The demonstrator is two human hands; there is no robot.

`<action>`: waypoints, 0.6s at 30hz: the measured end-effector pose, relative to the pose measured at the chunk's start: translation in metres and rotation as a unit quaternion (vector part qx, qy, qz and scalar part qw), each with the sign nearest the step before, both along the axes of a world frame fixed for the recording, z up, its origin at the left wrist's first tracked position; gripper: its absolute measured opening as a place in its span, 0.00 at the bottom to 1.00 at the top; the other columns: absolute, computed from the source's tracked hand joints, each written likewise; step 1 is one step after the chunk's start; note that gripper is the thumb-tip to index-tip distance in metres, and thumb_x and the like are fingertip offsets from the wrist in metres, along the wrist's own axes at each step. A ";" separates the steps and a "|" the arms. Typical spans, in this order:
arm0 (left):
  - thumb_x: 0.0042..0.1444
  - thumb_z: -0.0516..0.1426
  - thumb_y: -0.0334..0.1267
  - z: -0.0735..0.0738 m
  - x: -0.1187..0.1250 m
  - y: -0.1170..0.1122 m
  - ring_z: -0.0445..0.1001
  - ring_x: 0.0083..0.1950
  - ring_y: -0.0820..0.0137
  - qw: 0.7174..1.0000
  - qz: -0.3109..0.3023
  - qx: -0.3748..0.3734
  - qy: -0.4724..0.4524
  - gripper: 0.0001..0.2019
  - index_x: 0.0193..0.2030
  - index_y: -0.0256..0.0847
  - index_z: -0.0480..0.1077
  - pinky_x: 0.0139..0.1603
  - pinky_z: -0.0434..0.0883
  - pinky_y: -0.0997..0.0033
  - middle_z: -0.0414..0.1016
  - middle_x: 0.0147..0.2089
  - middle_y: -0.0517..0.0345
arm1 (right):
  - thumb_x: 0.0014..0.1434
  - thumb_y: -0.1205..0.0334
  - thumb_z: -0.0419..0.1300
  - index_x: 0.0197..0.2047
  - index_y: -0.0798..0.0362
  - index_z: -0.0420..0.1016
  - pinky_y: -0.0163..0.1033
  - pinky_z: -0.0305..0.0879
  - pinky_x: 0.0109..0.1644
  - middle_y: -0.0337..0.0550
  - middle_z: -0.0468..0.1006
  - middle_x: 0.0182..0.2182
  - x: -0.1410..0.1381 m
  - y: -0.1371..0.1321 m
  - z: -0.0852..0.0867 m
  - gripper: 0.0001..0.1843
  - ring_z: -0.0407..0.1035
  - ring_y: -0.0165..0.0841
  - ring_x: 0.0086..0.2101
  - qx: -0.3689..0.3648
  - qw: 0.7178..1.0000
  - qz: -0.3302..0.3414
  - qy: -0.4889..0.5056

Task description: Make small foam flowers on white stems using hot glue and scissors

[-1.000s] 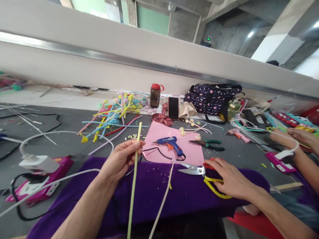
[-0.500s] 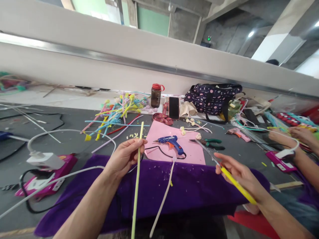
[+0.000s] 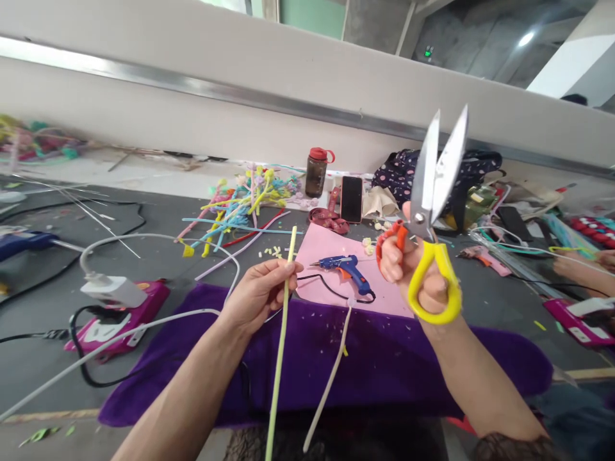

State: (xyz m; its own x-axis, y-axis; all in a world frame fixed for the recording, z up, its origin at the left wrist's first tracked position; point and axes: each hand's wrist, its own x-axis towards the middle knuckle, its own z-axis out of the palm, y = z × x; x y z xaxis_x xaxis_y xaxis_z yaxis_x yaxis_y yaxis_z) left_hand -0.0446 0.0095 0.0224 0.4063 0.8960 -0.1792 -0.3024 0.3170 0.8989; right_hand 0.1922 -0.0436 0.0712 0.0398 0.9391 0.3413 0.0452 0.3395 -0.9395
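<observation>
Between thumb and fingers, my left hand (image 3: 262,288) pinches a pale yellow-green fuzzy stem (image 3: 282,346) close to its upper end; the stem hangs down past the lower edge of the view. My right hand (image 3: 423,275) grips a pair of scissors (image 3: 427,211) by its yellow-and-red handles, blades spread and pointing up. Below them a blue hot glue gun (image 3: 348,267) lies on a pink sheet (image 3: 314,240). A cream stem (image 3: 331,384) with a pale tip rests on the purple cloth (image 3: 384,365) between my arms.
Behind my left hand lies a heap of coloured stems (image 3: 250,205). A bottle (image 3: 316,173), a phone (image 3: 352,198) and a patterned bag (image 3: 394,176) stand along the wall. Magenta power strips (image 3: 120,326) with cords flank the cloth. Another person's hand (image 3: 571,266) is at the right edge.
My right hand has lifted and turned the scissors upright, with the blades now spread. My left hand keeps its hold on the stem. The whole view has shifted a little.
</observation>
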 end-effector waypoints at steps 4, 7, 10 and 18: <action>0.48 0.61 0.41 0.000 -0.001 -0.001 0.58 0.14 0.84 1.000 0.013 -0.011 -0.012 0.11 0.32 0.34 0.72 0.10 0.51 0.85 0.67 0.20 0.63 | 0.34 0.25 0.56 0.60 0.41 0.52 0.35 0.55 0.23 0.38 0.59 0.30 -0.024 0.021 -0.004 0.53 0.52 0.27 0.22 -0.002 0.996 0.084 0.019; 0.49 0.61 0.42 -0.001 -0.002 0.000 0.56 0.13 0.84 0.999 0.011 -0.024 -0.038 0.11 0.32 0.34 0.71 0.09 0.50 0.85 0.67 0.19 0.64 | 0.42 0.32 0.59 0.59 0.42 0.56 0.34 0.58 0.26 0.38 0.60 0.32 -0.034 0.028 -0.014 0.44 0.55 0.28 0.24 -0.017 0.993 0.113 0.008; 0.50 0.59 0.42 -0.003 -0.005 0.002 0.56 0.13 0.85 0.997 0.029 -0.028 -0.063 0.11 0.34 0.34 0.71 0.09 0.49 0.86 0.68 0.20 0.64 | 0.48 0.45 0.62 0.58 0.43 0.58 0.34 0.61 0.32 0.37 0.62 0.33 -0.033 0.031 -0.028 0.35 0.59 0.29 0.29 -0.049 0.990 0.126 -0.037; 0.50 0.59 0.43 -0.008 -0.006 0.004 0.56 0.12 0.84 0.998 0.046 -0.017 -0.037 0.12 0.35 0.34 0.71 0.09 0.49 0.84 0.68 0.20 0.63 | 0.51 0.62 0.60 0.53 0.47 0.59 0.32 0.59 0.30 0.37 0.65 0.33 -0.038 0.032 -0.047 0.26 0.62 0.28 0.30 -0.141 0.974 0.145 -0.103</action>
